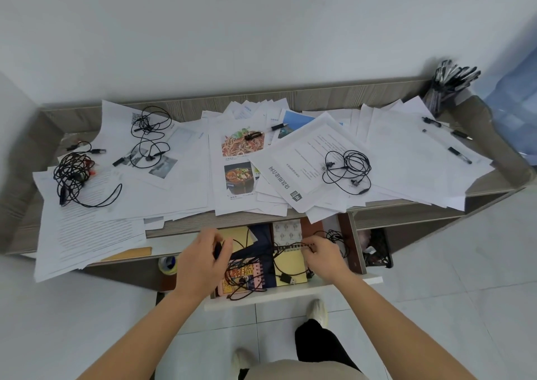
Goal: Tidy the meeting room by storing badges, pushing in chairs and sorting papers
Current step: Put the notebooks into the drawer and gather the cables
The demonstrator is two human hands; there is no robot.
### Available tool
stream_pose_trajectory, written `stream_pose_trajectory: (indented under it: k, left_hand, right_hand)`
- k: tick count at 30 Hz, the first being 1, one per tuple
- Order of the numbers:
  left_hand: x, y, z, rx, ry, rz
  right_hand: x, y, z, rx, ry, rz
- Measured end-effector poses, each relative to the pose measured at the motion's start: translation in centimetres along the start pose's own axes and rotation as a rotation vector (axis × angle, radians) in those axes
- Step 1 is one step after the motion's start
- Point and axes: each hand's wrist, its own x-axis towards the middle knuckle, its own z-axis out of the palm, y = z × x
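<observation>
Inside the open drawer [290, 295], the left hand [203, 259] pinches a dark plug [217, 250] with curled fingers; the right hand [324, 256] pinches a thin black cable [286, 279]. It looks light, limp and tangle-prone; best gripped near the plugs.

- papers [406, 153] lie spread over most of the desk [319, 93], overlapping one another.
- a cable bundle [71, 173] sits on the papers at the left end, with a loose cord [149, 135] on the sheets to its right.
- earphones [348, 170] lie on the sheets right of centre.
- pens [433, 121] lie on the papers at the right end, with a pen holder [447, 89] behind them in the corner.
- a drawer [290, 294] stands open below the desk's front edge, with notebooks [290, 266] and cords [286, 279] in it.
- the left hand [200, 263] and right hand [322, 256] are over the drawer, each holding the cords.
- a tape roll [168, 264] sits left of the drawer.
</observation>
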Motion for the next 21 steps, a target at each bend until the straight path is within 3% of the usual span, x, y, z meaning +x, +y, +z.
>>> stream_pose_trajectory:
  k: [3,6,9,16,21]
  left_hand:
    - [-0.4,-0.2,0.8,0.011,-0.304,-0.108]
    - [-1.3,-0.5,1.7,0.101,-0.652,0.017]
    - [-2.5,-0.7,2.4,0.242,-0.935,0.074]
    - [-1.0,-0.7,2.2,0.317,-1.060,0.178]
    - [-2.0,-1.4,0.8,0.282,-0.942,0.199]
  right_hand:
    - [-0.4,0.0,0.7,0.099,-0.003,-0.005]
    - [-0.8,-0.5,1.1,0.216,-0.033,0.010]
    - [-1.4,-0.8,0.9,0.156,-0.075,-0.018]
    - [-2.2,-1.6,0.3,0.083,-0.094,-0.114]
    - [-1.7,-1.7,0.1,0.020,-0.042,-0.116]
